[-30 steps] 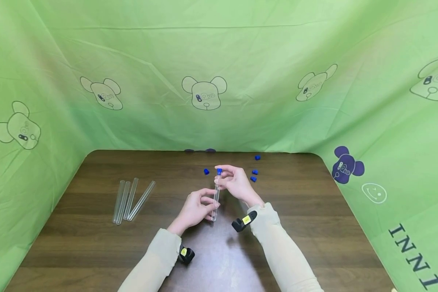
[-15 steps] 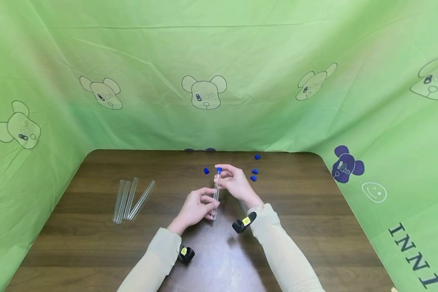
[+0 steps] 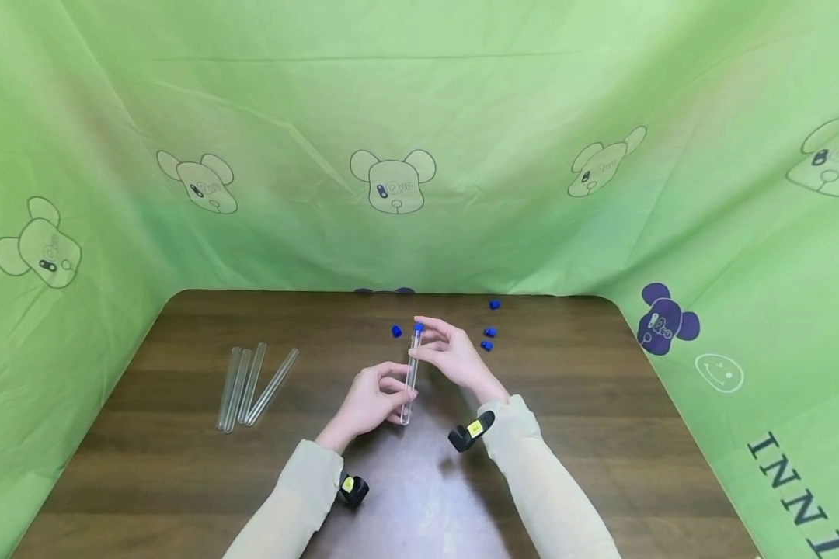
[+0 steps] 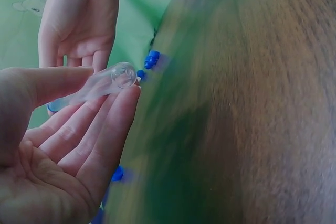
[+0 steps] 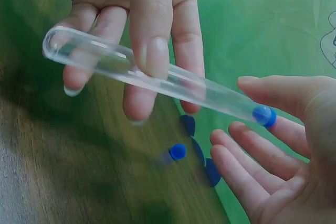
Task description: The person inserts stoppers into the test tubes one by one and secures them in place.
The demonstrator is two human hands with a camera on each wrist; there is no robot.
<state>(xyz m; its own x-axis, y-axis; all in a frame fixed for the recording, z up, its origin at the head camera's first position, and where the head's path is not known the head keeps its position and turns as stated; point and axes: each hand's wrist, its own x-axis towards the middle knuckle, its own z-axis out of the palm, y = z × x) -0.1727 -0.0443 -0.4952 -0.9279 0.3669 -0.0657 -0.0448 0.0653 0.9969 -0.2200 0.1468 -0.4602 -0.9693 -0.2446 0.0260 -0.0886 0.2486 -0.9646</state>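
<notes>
Clear tube [image 5: 182,85] pinched by left hand [image 3: 370,400], blue cap [image 5: 264,116] touched by right hand [image 3: 456,359], right fingers [image 5: 265,149] spread loosely

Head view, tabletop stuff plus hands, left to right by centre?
Four loose clear tubes → left hand → lone blue cap → blue-capped tube → right hand → group of three blue caps.

Tube [image 5: 184,84] seen as smooth, glossy, glass or plastic undetermined | cap [image 5: 264,116] apparently made of plastic | table [image 3: 601,466] surfaced in glossy wood grain | backdrop [image 3: 461,101] made of creased cloth
</notes>
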